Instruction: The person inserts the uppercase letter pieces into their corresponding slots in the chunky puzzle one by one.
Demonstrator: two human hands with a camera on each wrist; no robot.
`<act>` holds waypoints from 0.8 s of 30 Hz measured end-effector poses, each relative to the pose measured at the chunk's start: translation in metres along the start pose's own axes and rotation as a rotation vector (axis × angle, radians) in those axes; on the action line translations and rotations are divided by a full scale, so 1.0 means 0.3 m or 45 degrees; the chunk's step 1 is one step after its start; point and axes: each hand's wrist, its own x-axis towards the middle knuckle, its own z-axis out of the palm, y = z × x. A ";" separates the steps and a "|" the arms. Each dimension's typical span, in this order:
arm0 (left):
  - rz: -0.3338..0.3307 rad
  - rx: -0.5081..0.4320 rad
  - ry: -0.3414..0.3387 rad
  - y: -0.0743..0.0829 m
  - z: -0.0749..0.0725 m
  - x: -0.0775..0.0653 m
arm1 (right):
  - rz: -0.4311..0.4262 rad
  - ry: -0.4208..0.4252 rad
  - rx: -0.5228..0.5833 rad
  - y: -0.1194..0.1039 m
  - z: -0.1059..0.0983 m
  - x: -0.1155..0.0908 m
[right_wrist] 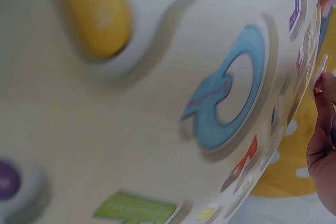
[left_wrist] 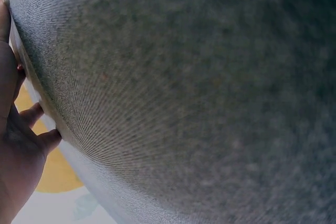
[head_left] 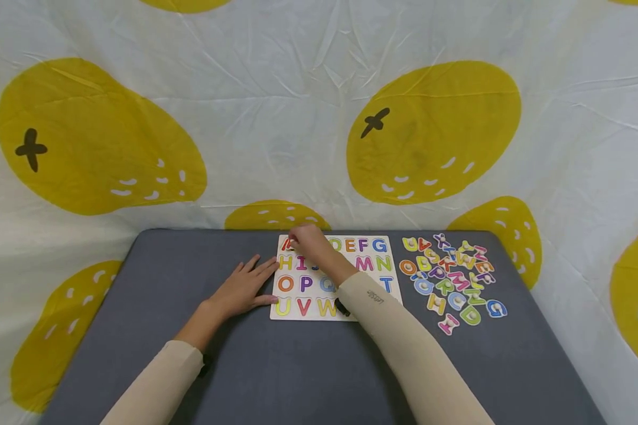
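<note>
A pale alphabet puzzle board (head_left: 336, 317) with coloured letters lies on the dark table. My left hand (head_left: 243, 287) rests with fingers spread at its left side, thumb and fingertips touching the edge; the left wrist view shows part of that hand (left_wrist: 21, 150). Over the top row, near the red letter at the upper left corner, is my right hand (head_left: 312, 245). In the right wrist view, its fingers (right_wrist: 328, 95) pinch a thin letter puzzle piece (right_wrist: 323, 68), seen edge-on, so which letter cannot be told. My right hand and forearm hide several board letters.
Loose letter pieces (head_left: 457, 280) with small knobs are scattered in a pile right of the board, some overlapping. A blue H-shaped piece is not distinct there. Behind the table's (head_left: 276, 372) far edge hangs a white curtain (head_left: 276, 141) with yellow fruit prints.
</note>
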 end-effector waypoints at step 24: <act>0.004 -0.008 -0.008 -0.005 0.005 0.003 | 0.027 0.012 -0.089 -0.042 0.053 0.043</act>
